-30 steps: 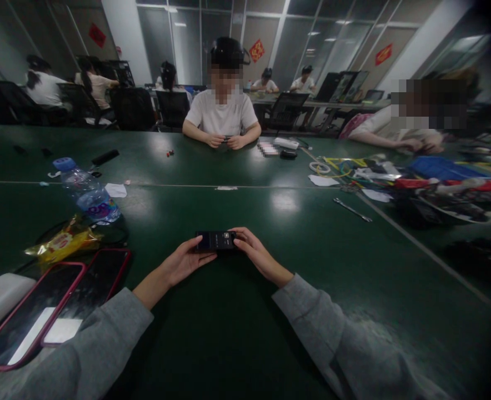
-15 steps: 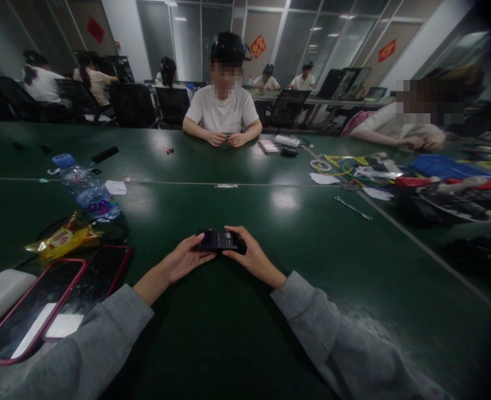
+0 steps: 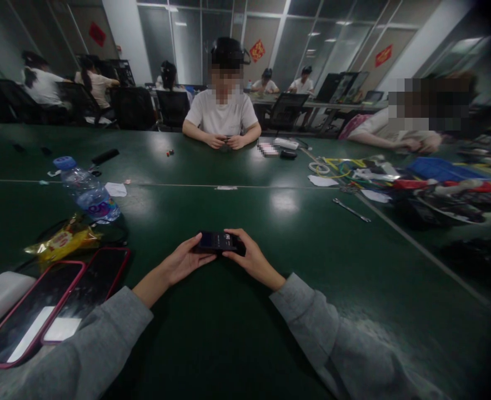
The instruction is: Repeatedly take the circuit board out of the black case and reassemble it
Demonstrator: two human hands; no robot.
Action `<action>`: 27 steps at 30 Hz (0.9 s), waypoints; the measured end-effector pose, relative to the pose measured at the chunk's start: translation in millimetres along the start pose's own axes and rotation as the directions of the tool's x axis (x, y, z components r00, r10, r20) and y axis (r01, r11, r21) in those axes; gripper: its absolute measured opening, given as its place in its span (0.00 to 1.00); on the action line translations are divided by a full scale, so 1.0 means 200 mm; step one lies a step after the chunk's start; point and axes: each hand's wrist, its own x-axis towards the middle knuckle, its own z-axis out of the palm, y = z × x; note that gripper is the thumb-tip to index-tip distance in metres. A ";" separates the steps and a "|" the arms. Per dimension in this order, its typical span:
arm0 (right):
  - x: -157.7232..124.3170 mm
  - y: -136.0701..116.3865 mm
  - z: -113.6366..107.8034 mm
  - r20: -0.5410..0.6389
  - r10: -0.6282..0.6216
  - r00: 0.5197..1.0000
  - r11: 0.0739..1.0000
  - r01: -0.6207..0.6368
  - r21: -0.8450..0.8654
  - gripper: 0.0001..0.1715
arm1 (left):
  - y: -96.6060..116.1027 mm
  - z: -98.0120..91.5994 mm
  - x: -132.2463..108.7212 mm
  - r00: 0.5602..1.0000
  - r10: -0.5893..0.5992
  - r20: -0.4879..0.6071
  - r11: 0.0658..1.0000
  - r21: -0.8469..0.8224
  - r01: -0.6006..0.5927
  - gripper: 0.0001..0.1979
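A small black device [image 3: 217, 241] with a dark screen at its left end and light markings on its face is held between my two hands, over the green table [image 3: 212, 333]. My left hand [image 3: 184, 258] grips its left end, thumb on top near the screen and fingers underneath. On the right end my right hand [image 3: 250, 254] is closed, with a finger along the far edge and the thumb at the near edge.
At left are a plastic bottle [image 3: 88, 191], a yellow packet [image 3: 64, 240], two red-edged phones [image 3: 33, 311] and a white case [image 3: 1, 297]. A wrench [image 3: 351, 210] lies right, before piled cables [image 3: 345, 168]. A person [image 3: 223, 111] sits opposite; another person [image 3: 395, 130] sits far right.
The whole view has shifted very slightly. My hands and the black device keep the same hold and place. The person at far right has moved their head and hands a little left.
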 end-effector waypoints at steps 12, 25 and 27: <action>0.00 0.01 0.00 -0.004 0.005 1.000 1.000 -0.005 0.027 0.30 | 0.01 -0.01 0.01 0.999 -0.036 -0.004 0.999 -0.019 0.035 0.30; 0.00 0.00 0.01 -0.013 0.008 1.000 0.999 -0.008 0.031 0.29 | 0.01 0.02 0.00 0.998 -0.051 -0.035 0.999 -0.015 0.051 0.29; 0.00 0.00 0.01 -0.012 0.009 1.000 1.000 -0.008 0.025 0.29 | 0.01 0.04 -0.01 0.998 -0.041 -0.046 0.999 0.004 0.041 0.30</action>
